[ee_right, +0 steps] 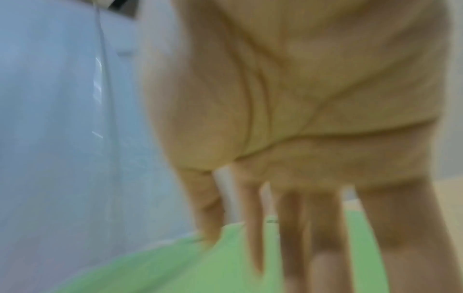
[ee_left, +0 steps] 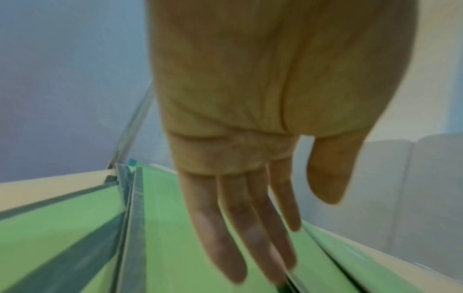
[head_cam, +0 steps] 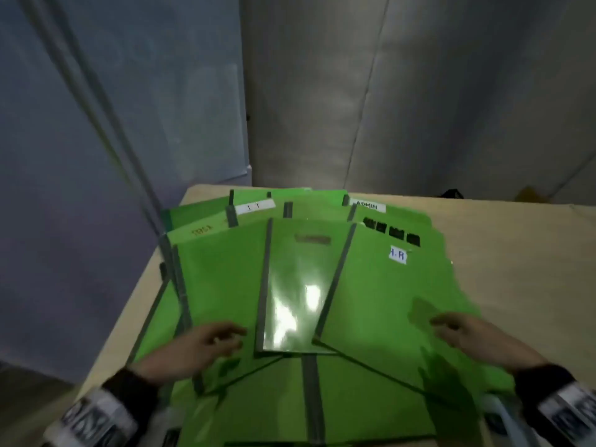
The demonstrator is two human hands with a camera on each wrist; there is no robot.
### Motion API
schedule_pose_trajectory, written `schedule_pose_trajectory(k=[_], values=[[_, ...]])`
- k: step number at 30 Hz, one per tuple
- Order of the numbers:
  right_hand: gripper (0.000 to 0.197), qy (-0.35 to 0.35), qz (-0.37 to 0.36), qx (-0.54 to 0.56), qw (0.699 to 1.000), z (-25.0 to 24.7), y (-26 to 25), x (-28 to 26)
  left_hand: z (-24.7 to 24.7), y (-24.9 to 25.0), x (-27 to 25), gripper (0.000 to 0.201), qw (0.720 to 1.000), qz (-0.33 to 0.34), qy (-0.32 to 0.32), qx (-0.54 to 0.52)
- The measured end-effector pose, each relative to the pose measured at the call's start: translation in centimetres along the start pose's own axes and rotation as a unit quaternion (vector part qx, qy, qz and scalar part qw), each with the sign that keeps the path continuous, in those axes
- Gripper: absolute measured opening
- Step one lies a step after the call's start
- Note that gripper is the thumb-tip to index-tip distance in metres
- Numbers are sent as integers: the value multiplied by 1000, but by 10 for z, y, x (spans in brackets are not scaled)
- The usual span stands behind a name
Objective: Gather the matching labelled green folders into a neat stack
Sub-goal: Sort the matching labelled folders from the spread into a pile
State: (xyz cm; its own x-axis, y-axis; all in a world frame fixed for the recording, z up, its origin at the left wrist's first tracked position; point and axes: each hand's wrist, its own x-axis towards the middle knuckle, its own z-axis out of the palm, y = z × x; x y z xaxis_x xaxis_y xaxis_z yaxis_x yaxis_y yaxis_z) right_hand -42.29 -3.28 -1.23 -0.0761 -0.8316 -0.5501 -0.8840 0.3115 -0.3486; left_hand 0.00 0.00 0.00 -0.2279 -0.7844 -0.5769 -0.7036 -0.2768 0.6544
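Hovering above the fanned green folders that covered the left part of the table, both hands held nothing. The left hand had relaxed, nearly straight fingers over the left folder near the front edge; the right hand was spread over the H.R folder. Sorting looked barely begun: labels differed, with an ADMIN folder toward the back edge. Next, I judged, matching labels needed finding, then sliding together.

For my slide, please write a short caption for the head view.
Both open hands, left hand and right hand, hover over fanned green folders on a table.
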Motion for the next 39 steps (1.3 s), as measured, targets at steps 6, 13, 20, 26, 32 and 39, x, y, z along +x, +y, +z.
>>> schedule_pose_trajectory(k=[6, 13, 20, 26, 32, 39], values=[[61, 54, 168, -14, 984, -1, -9, 52, -27, -9, 76, 48, 968, -135, 208, 46], [84, 78, 195, -49, 976, 11, -20, 70, -38, -18, 97, 71, 922, -268, 278, 30], [84, 106, 187, -1, 977, 18, -43, 81, -31, -14, 105, 87, 913, -241, 330, -15], [88, 89, 116, 50, 988, 34, -86, 92, -27, -11, 122, 69, 932, -184, 303, -71], [107, 115, 236, 21, 965, 20, -52, 94, -34, -22, 133, 58, 937, -175, 273, -127], [103, 136, 235, 79, 959, 21, -54, 89, -25, 18, 136, 68, 950, -78, 242, -182]])
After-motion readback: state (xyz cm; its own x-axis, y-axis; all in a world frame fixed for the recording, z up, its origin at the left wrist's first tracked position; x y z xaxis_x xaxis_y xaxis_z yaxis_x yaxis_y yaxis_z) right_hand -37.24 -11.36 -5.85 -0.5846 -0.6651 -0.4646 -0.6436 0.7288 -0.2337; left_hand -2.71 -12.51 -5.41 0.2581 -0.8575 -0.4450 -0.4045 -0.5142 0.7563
